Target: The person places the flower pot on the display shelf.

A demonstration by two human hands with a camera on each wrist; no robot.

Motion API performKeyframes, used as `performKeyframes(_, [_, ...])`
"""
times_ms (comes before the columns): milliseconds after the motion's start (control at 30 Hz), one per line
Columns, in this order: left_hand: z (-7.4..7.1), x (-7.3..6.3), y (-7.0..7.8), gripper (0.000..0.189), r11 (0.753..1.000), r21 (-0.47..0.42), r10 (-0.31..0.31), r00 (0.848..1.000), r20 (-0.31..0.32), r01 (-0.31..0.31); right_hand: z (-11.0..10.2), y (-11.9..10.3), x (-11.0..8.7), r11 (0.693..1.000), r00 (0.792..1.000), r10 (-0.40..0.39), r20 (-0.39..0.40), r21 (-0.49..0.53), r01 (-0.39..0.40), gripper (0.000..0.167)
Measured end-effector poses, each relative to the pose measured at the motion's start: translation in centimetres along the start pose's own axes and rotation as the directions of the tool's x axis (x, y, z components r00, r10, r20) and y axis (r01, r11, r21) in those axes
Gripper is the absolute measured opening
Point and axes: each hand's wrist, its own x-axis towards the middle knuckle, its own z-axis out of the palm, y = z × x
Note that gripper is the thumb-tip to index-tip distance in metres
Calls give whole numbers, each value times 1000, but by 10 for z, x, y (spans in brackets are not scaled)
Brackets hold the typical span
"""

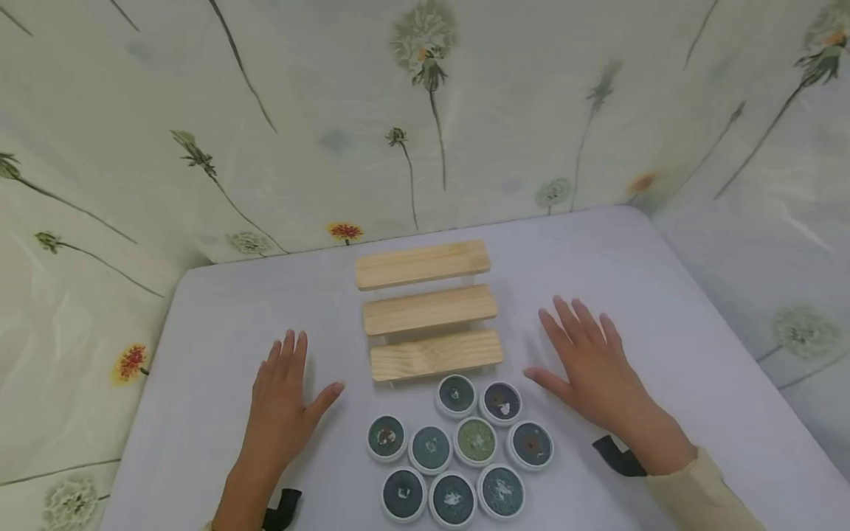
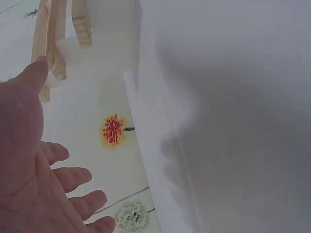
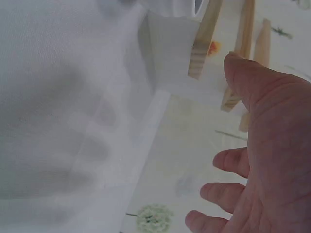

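Both hands are spread over the white table and hold nothing. My left hand (image 1: 279, 409) is left of the wooden stand, fingers straight, thumb out toward it. To the right of the stand is my right hand (image 1: 594, 380), its fingers straight too. Between them a three-tier stand has a back wooden board (image 1: 423, 265), a middle board (image 1: 430, 310) and a front board (image 1: 436, 355). In front of it several round white-rimmed containers with dark green or grey tops sit grouped, among them a lighter green one (image 1: 476, 440) and one with a brown patch (image 1: 531, 444).
A white cloth covers the table (image 1: 239, 310). Behind it and at both sides hangs a pale curtain (image 1: 319, 162) printed with dandelions and flowers. A black strap (image 1: 619, 456) shows at the right wrist and another black piece (image 1: 282, 509) at the left.
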Motion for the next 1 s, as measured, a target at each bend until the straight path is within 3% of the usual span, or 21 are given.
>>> performKeyframes(233, [17, 2, 10, 98, 997, -28, 73, 997, 11, -73, -2, -6, -8, 997, 997, -72, 17, 24, 71, 80])
performKeyframes(433, [24, 4, 27, 97, 990, -55, 130, 991, 42, -127, -4, -18, -17, 997, 992, -68, 102, 53, 63, 72])
performKeyframes(767, [28, 13, 46, 99, 986, -69, 156, 987, 34, -154, -5, -41, -31, 996, 974, -63, 217, 70, 48, 76])
performKeyframes(900, [32, 15, 49, 100, 982, -64, 178, 983, 37, -175, -9, -48, -34, 996, 954, -41, 298, 86, 16, 87])
performKeyframes(1000, [34, 17, 50, 96, 977, -83, 200, 979, 37, -196, -10, -53, -39, 994, 935, -35, 353, 107, -4, 86])
